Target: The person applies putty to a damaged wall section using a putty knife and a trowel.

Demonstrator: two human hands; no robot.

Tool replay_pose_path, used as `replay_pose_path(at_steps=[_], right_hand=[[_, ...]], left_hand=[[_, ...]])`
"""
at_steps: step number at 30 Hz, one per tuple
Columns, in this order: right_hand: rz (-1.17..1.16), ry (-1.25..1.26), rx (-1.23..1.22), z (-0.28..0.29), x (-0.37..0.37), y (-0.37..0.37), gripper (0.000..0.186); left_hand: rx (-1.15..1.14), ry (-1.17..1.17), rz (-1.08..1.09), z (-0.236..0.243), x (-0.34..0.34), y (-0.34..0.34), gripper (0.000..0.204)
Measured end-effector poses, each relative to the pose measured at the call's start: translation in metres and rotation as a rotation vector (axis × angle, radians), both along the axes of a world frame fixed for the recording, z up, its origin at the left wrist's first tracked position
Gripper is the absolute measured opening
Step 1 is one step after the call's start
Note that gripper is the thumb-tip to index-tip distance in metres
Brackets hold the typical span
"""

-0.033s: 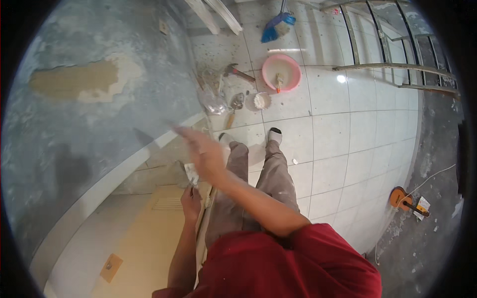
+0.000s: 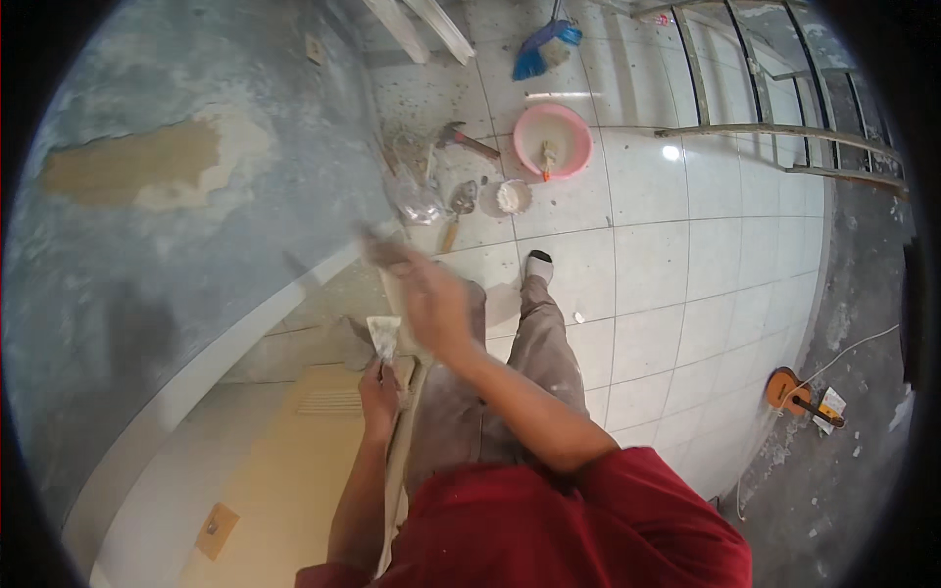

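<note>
My left hand (image 2: 379, 390) grips a putty knife (image 2: 383, 338) with pale paste on its blade, low beside the wall. My right hand (image 2: 433, 304) is blurred by motion over my legs, its fingers closed round a dark, smeared item (image 2: 380, 247) that I cannot make out. The grey wall (image 2: 98, 88) at left has a patched beige and white area (image 2: 132, 162). On the tiles ahead of me lie a hammer (image 2: 475, 142), a trowel (image 2: 463, 201), a plastic bag (image 2: 417, 201), a small bowl of white material (image 2: 508, 199) and a pink basin (image 2: 554, 113) holding a tool.
A blue broom (image 2: 534, 54) and pale boards (image 2: 441, 29) lie at the back. A metal ladder (image 2: 760, 130) is at the upper right. A guitar (image 2: 784, 390) and a cable lie at right. A yellowish panel (image 2: 284, 461) is beside my left arm.
My right hand has moved a little to the right, away from the wall, along with what it holds. The putty knife in my left hand has shifted slightly.
</note>
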State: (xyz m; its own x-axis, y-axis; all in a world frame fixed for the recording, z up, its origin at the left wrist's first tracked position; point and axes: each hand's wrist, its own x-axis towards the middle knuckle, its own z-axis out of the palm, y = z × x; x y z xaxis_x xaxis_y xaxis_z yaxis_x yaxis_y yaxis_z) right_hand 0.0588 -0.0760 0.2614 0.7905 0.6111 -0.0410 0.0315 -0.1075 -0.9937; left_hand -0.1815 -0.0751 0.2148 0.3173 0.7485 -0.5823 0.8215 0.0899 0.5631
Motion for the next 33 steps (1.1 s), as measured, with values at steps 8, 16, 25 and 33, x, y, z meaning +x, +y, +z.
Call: replay_pose_path(at_steps=[8,16,25,33], right_hand=[[-0.285,0.575,-0.504,-0.279,0.109,-0.2,0.023],[-0.29,0.539,-0.644,-0.474,0.165,-0.268,0.018],[-0.285,0.763,-0.502,-0.581,0.139,-0.268,0.009],[-0.351,0.869,-0.381,-0.577,0.112,-0.25,0.003]], left_hand=[[-0.191,-0.109,-0.029,-0.226,0.128,-0.015,0.024],[-0.558,-0.296,0.306,-0.405,0.215,-0.051,0.027],[-0.687,-0.381,0.445,-0.504,0.232,-0.094,0.025],[-0.527,-0.312,0.574,-0.513,0.219,-0.107,0.025]])
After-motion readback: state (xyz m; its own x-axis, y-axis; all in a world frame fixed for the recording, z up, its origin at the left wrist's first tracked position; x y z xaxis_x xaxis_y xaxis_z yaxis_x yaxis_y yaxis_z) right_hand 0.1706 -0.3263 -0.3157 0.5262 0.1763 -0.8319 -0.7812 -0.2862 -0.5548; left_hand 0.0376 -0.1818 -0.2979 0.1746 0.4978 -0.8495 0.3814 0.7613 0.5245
